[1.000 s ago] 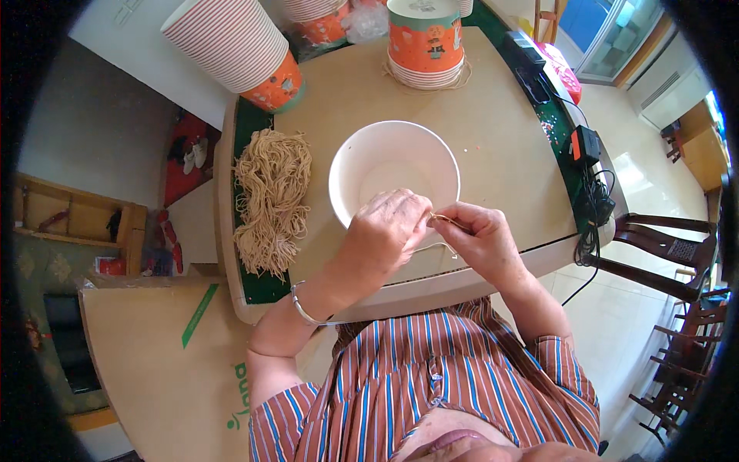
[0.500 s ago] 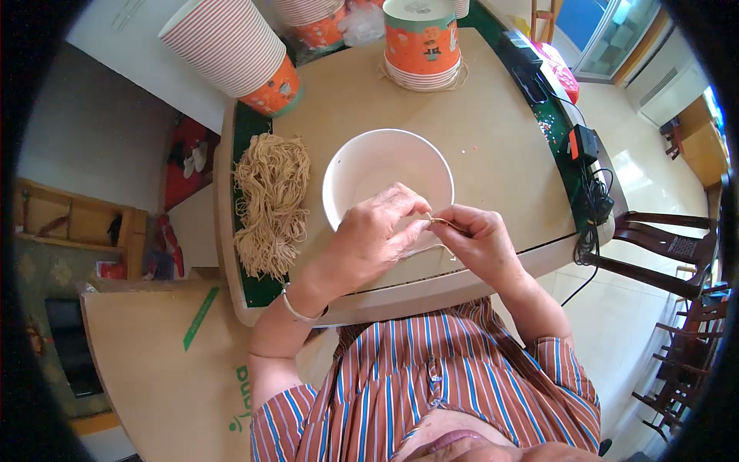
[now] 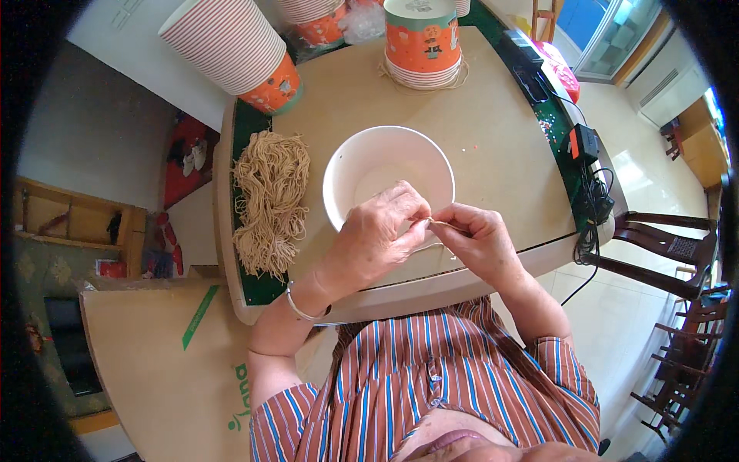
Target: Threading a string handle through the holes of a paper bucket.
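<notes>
A white paper bucket [image 3: 352,165] stands mouth up on the table in front of me. Over its near rim, my left hand [image 3: 382,223] and my right hand [image 3: 479,237] meet, fingertips almost touching. Both pinch a thin beige string [image 3: 454,225], and a loose end of it hangs by the bucket's near side. The exact spot where the fingers work the string is partly hidden. Left of the bucket lies a bundle of beige strings [image 3: 271,204].
Tall nested orange paper buckets [image 3: 223,50] lean at the back left. An upturned orange bucket stack [image 3: 422,46] stands at the back, string around its base. Black cables and an adapter [image 3: 583,145] line the table's right edge. A cardboard box [image 3: 154,346] sits at lower left.
Very little differs. Both hands keep their pinch at the same place, with small finger shifts on the string. The bucket appears almost unmoved.
</notes>
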`<control>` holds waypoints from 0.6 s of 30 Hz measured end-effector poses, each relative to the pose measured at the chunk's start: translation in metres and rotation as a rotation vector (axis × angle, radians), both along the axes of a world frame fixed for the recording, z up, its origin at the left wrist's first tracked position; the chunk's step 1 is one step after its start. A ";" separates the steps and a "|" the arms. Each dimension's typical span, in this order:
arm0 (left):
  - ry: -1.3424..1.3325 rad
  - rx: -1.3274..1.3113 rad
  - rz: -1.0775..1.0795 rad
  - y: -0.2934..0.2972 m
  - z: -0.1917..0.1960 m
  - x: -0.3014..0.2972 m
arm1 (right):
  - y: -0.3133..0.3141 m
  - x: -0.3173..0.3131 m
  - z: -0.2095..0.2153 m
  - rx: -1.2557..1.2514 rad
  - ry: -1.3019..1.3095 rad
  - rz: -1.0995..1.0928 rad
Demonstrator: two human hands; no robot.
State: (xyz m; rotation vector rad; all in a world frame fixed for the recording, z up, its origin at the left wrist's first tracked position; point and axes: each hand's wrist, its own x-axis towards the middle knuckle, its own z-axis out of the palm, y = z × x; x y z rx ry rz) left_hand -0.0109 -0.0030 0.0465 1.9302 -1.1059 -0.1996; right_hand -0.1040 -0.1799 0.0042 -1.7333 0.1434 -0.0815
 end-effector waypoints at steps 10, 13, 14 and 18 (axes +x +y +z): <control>-0.579 0.046 0.001 -0.001 -0.002 -0.004 | 0.000 -0.001 0.002 0.016 0.032 0.010; -0.631 0.085 0.013 0.001 0.005 -0.005 | -0.001 -0.001 0.001 0.022 0.024 0.015; -0.526 0.090 0.000 0.002 0.007 -0.005 | -0.001 -0.001 -0.003 0.010 0.003 0.005; -0.099 0.119 0.028 0.005 0.009 -0.003 | -0.001 -0.001 -0.001 0.005 0.031 0.013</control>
